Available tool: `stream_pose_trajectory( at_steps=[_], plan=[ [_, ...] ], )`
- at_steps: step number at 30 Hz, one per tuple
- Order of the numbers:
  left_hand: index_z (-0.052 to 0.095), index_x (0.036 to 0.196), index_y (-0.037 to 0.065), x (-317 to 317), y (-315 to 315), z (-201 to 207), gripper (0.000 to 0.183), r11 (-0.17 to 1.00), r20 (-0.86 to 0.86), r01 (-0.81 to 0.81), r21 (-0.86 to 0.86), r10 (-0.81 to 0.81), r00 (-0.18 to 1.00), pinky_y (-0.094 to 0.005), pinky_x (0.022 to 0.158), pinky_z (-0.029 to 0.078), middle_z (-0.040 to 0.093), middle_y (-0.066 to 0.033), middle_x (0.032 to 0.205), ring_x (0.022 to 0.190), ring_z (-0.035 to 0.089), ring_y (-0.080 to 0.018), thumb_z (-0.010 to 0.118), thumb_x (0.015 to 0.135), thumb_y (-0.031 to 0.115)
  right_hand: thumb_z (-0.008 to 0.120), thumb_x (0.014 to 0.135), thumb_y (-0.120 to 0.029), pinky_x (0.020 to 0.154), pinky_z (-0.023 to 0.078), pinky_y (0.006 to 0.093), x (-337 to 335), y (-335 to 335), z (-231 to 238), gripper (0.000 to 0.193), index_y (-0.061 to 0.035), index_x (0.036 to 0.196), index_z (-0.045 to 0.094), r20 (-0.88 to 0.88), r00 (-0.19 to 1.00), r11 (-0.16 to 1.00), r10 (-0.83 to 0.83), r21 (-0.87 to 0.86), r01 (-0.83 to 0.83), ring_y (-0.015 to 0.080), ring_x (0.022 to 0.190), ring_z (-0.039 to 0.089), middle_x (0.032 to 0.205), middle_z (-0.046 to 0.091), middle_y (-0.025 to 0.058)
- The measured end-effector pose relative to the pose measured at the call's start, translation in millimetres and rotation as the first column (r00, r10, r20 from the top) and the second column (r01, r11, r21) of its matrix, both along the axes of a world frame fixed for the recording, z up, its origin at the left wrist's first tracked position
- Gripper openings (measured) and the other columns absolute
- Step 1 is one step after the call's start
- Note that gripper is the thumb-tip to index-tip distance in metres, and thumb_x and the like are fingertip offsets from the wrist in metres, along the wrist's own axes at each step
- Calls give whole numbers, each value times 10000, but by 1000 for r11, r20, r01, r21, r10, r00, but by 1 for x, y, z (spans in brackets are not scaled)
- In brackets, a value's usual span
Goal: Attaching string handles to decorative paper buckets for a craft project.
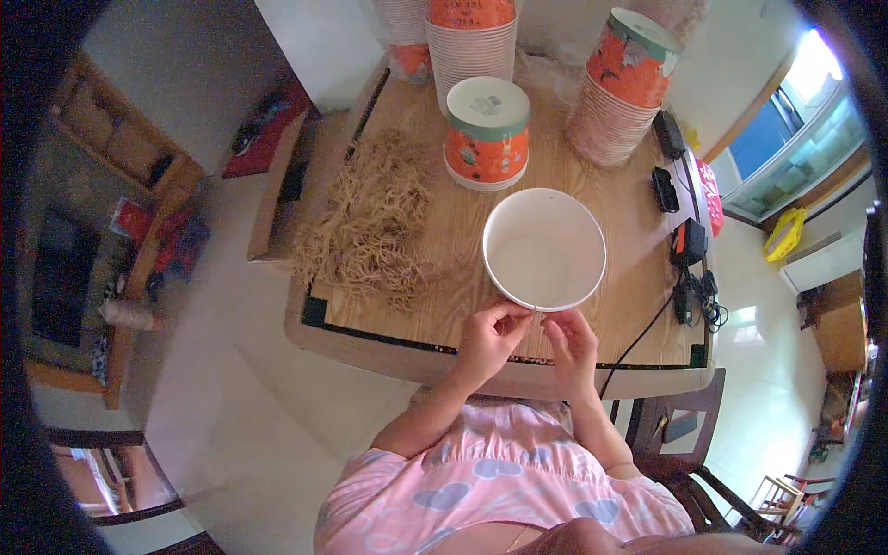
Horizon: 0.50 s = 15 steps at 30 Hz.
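While your left hand (488, 340) and right hand (572, 344) were both at the near rim of the white tub (544, 250), the tub sat over the front part of the tabletop (638, 250), mouth up. Left hand: thumb and fingers drawn in close. Right hand: much the same, just beside it. Couldn't tell if either was clamped on the rim or on something thin there; too small to make out.

Handling, my read: coated paperboard, light, stiff at the rim, softer in the wall, a bit slick. Rim was your best hold; a hard squeeze on the wall risked a dent.

Edges: the near edge (398, 341) ran under your wrists, so pulling the tub your way cost support fast. Upturned orange tub (486, 155) stood just behind, tub stacks (470, 57) farther back. Twine pile (370, 222) lay left, loose enough to snag. Most room was rightward, bare wood up to the power adapter (688, 242); you had to mind its cable (638, 342).
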State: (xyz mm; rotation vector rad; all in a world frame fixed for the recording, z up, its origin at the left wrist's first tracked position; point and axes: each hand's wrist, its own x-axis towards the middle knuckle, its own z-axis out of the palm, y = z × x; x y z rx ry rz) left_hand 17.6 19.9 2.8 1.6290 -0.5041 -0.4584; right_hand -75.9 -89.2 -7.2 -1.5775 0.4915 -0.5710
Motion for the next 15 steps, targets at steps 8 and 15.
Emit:
stream_pose_trajectory(
  at_steps=[8,15],
  plan=[
    [622,846,-3,-2,2,-1,99,997,-11,29,-68,-30,999,-210,626,458,629,-29,810,710,566,-65,650,771,55,539,839,-8,787,433,261,4,3,-5,148,12,984,564,33,999,999,37,-20,-36,128,875,545,910,592,55],
    [540,916,23,2,9,-13,106,962,-257,141,-235,-201,945,-216,631,482,582,-7,815,745,574,-83,574,816,35,525,865,-55,765,437,240,8,3,-9,156,18,993,578,2,994,969,109,224,-107,113,839,554,915,601,35]
  ],
)
